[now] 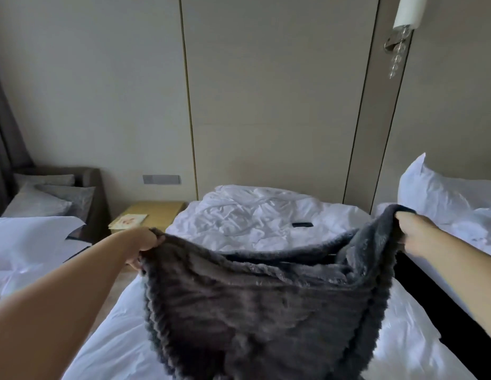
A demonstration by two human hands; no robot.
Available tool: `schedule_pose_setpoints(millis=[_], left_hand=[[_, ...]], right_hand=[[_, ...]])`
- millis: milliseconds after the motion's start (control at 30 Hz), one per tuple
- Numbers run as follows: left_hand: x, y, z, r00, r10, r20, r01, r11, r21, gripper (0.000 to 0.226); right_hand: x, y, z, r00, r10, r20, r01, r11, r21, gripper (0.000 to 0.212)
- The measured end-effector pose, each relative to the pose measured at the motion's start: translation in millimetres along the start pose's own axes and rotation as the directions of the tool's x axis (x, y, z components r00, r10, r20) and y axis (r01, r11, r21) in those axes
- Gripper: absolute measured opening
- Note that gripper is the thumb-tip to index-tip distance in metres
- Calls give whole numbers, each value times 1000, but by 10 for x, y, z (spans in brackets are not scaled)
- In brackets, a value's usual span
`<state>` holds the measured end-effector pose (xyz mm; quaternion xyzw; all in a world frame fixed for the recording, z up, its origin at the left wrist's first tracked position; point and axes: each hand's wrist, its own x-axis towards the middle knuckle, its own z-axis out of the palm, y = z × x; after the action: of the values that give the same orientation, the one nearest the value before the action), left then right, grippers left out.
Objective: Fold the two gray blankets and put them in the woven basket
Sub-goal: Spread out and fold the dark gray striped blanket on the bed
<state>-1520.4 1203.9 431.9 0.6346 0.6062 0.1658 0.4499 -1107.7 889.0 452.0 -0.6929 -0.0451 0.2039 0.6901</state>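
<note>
Hanging between both hands, the blanket (260,303) is stretched side to side across the person's front, above the bed (123,338). The left hand (146,244) grips one top corner with its fingers curled into the pile. The right hand (410,229) grips the opposite corner, a little higher in view. The held edge is the long axis: it runs left to right, slack enough to sag in the middle, and the rest of the cloth drops down out of view. A second layer shows behind the front one, so the blanket looks already doubled, though I cannot tell how evenly.

Neither hand is nearer than the other; each owns one end. The next fold probably turns on bringing those two ends together, corner to corner, or on laying the cloth flat on the bed straight ahead. A dark phone (302,224) lies on the sheets beyond the blanket and could be covered if the cloth is laid far forward. The basket and the other blanket are not in view.
</note>
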Motion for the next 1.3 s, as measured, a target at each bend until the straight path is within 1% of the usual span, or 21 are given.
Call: schedule_pose_setpoints(millis=[67,133,200,267,300,333,400,433,467,533,600,700,767,800,833,900,967,1100,1200,1267,1300], left_hand=[[29,-3,66,975,213,-66,-220,879,-423,16],[24,-15,173,900,260,-350,-427,691,-583,13],[-26,-143,340,850,225,-476,-467,740,-484,21],[-149,-472,593,897,327,-297,-382,912,-151,23],[-223,-686,734,943,322,-81,-317,946,73,24],[-316,-922,879,969,209,132,-239,927,289,24],[-510,-1366,1109,907,-162,388,-142,750,646,23],[-584,-1572,1213,828,-331,452,-151,646,749,24],[-636,-1768,1319,752,-453,478,-165,573,802,24],[-700,-2101,1496,738,-488,466,-174,529,831,22],[-698,-2456,1636,836,-387,388,-171,488,856,31],[-773,-2927,1743,911,-377,168,81,562,823,45],[-779,-3220,1839,831,-548,95,375,678,632,44],[-801,-3321,1893,720,-683,123,581,689,433,37],[-834,-3354,1942,559,-803,207,772,595,224,28],[-867,-3364,2050,363,-833,417,920,393,-16,23],[-739,-3198,2155,355,-785,507,921,386,-48,22],[-3,-2312,2284,506,-666,548,836,535,-122,20],[921,-1016,2221,666,-490,562,705,660,-259,21],[1594,97,2028,870,-238,433,433,788,-438,7],[1936,619,1907,963,-85,257,218,804,-553,25]], right_hand=[[-74,-14,78,995,-84,51,78,991,106,23],[-105,-77,82,952,-228,-202,272,935,226,34],[-188,47,34,890,-285,-356,375,901,219,42],[-293,520,10,953,-263,-148,244,961,-132,45],[-370,838,-19,996,-85,36,92,955,-282,46],[-466,1180,-60,960,220,176,-122,888,-443,41],[-711,1876,-258,626,738,253,-294,523,-800,26],[-814,2179,-372,489,857,166,-257,323,-911,29],[-886,2464,-490,451,889,83,-187,185,-965,28],[-1020,2902,-652,574,819,5,-160,119,-980,17],[-1094,3281,-751,756,653,-48,-255,226,-940,22],[-1297,3642,-924,806,546,-228,-356,139,-924,56],[-1353,3869,-1027,617,725,-306,-621,209,-755,48],[-1391,3976,-1059,469,829,-305,-760,202,-618,33],[-1445,4050,-1063,365,886,-287,-832,171,-528,20],[-1482,4143,-985,269,934,-234,-873,134,-469,17],[-1364,4104,-771,233,957,-170,-841,111,-529,22],[-476,3459,55,330,942,-66,-801,243,-547,23],[745,2530,943,566,821,69,-719,533,-446,19],[1700,1670,1621,791,582,188,-545,810,-215,12],[2145,1235,1929,887,398,234,-403,915,-31,20]])
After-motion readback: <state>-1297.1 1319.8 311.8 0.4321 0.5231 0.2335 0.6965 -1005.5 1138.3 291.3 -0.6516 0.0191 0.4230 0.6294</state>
